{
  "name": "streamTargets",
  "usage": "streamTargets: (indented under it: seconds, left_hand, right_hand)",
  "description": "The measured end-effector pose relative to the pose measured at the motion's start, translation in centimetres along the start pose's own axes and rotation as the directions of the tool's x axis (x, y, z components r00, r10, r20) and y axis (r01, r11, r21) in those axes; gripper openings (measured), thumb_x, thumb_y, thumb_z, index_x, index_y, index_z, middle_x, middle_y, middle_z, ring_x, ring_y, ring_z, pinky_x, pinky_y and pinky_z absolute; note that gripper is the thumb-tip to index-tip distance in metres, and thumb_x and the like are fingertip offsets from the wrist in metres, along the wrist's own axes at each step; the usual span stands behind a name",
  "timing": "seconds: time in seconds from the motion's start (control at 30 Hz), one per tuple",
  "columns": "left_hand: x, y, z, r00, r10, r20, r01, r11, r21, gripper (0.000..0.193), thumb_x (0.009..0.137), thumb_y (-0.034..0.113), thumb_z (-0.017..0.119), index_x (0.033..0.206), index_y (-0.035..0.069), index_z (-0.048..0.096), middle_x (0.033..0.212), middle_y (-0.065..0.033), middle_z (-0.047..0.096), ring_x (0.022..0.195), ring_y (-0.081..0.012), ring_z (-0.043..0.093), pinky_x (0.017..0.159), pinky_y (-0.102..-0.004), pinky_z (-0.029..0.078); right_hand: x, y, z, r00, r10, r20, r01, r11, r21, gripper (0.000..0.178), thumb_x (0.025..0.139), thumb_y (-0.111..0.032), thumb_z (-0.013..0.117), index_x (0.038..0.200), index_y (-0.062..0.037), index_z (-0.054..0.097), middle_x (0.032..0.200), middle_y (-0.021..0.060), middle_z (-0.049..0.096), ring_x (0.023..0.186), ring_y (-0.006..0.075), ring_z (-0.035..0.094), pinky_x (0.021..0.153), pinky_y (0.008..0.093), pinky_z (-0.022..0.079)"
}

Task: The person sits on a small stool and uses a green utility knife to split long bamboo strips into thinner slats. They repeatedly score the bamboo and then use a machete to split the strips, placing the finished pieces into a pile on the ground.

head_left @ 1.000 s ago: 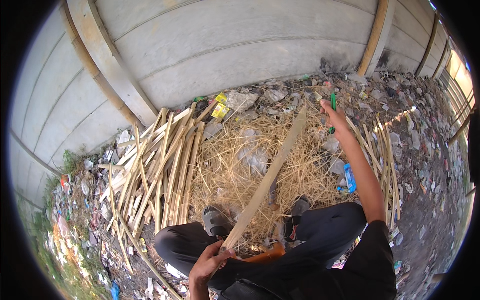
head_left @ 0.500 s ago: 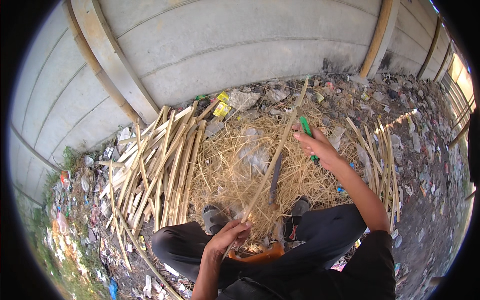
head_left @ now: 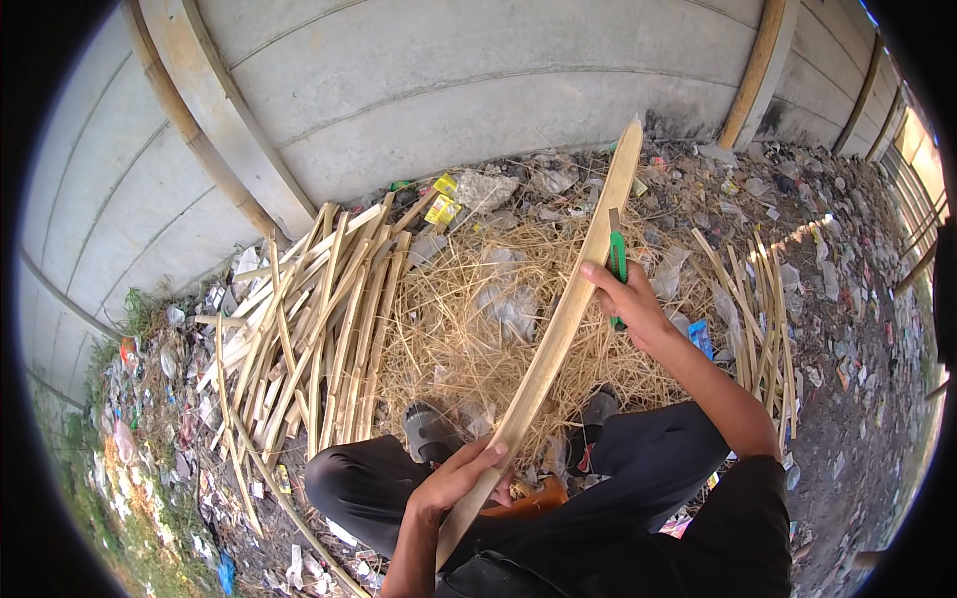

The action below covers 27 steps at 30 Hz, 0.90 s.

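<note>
A long, pale bamboo strip point(head_left: 556, 344) slants up and away from my lap, its broad face turned upward. My left hand point(head_left: 461, 476) is closed around its near part, thumb on top. Farther up, my right hand point(head_left: 635, 304) grips a green cutter knife point(head_left: 618, 261), and its thumb presses on the strip's face. The cutter's blade lies close along the strip's right edge; whether it touches cannot be made out. Beneath the strip spreads a heap of straw-like bamboo shavings point(head_left: 459, 309).
Many split bamboo strips point(head_left: 339, 329) are piled at left, and several thinner ones point(head_left: 768, 329) lie at right. A concrete wall point(head_left: 478, 80) stands ahead, with a rock point(head_left: 485, 191) at its foot. Litter covers the ground. Something orange point(head_left: 543, 495) is between my legs.
The bamboo strip has turned from its narrow edge to its broad face. My right thumb now rests on it, and the cutter stands more upright. The dark-bladed tool on the shavings is now hidden.
</note>
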<state>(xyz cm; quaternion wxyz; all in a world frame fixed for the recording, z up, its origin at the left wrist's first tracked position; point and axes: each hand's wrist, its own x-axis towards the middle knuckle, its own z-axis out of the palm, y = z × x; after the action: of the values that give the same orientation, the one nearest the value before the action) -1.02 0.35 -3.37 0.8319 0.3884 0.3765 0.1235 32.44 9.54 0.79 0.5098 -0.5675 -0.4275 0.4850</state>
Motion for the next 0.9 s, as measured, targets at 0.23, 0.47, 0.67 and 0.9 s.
streamTargets:
  seconds: [0.23,0.47,0.67,0.9]
  left_hand:
    - [-1.6,0.5,0.9,0.962,0.106,-0.251,-0.029,0.955,0.295,0.053,0.093,0.03,0.082,0.129,-0.005,0.062,0.076,-0.003,0.067,0.056,-0.0082,0.059,0.049,-0.0248,0.047]
    - [-1.8,1.0,0.9,0.886,0.275,-0.373,-0.146,0.929,0.339,0.055,0.09,0.026,0.083,0.133,-0.002,0.063,0.083,-0.0064,0.072,0.055,-0.0071,0.059,0.047,-0.0253,0.046]
    - [-1.3,2.4,0.3,0.822,0.41,-0.396,-0.152,0.828,0.54,0.054,0.09,0.026,0.083,0.131,-0.003,0.064,0.092,-0.0115,0.074,0.072,-0.0139,0.067,0.066,-0.0311,0.055]
    - [-1.1,2.6,0.5,0.748,0.516,-0.417,-0.146,0.741,0.655,0.048,0.09,0.029,0.081,0.119,-0.004,0.063,0.084,-0.0106,0.071,0.066,-0.012,0.064,0.058,-0.0296,0.05]
  right_hand:
    - [-0.3,-0.1,-1.9,0.967,-0.242,0.075,0.249,0.854,-0.458,0.035,0.107,-0.036,0.057,0.095,-0.0029,0.061,0.066,0.0017,0.048,0.057,0.014,0.046,0.056,0.0366,0.038]
    - [-3.6,-1.6,0.3,0.92,-0.224,0.322,0.353,0.83,-0.432,0.029,0.109,-0.029,0.055,0.102,-0.0022,0.062,0.076,0.0081,0.065,0.066,0.0206,0.059,0.064,0.0387,0.046]
    - [-3.1,-0.7,0.7,0.85,-0.283,0.444,0.45,0.828,-0.334,0.025,0.11,-0.024,0.054,0.116,-0.0003,0.062,0.093,0.0062,0.07,0.08,0.0129,0.066,0.077,0.0298,0.054]
    - [-3.9,-0.6,1.6,0.877,-0.25,0.41,0.436,0.774,-0.46,0.036,0.11,-0.035,0.051,0.122,-0.0009,0.059,0.097,0.0089,0.071,0.086,0.0225,0.07,0.078,0.0374,0.054]
